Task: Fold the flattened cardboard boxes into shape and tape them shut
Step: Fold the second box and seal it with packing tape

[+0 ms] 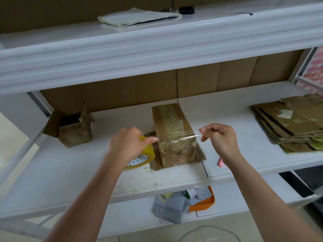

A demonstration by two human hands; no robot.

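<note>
Clear tape [178, 136] is stretched across the near end of the cardboard box [173, 135], which sits mid-shelf [244, 130]. The left hand [127, 145] has its grip wrapped round the yellow roll [141, 158] at 9 o'clock of the box, and the right hand [220, 137] pinches the free end at 3 o'clock. I'd keep the strip taut, lower it flat over the seam, then rub it down.
</note>
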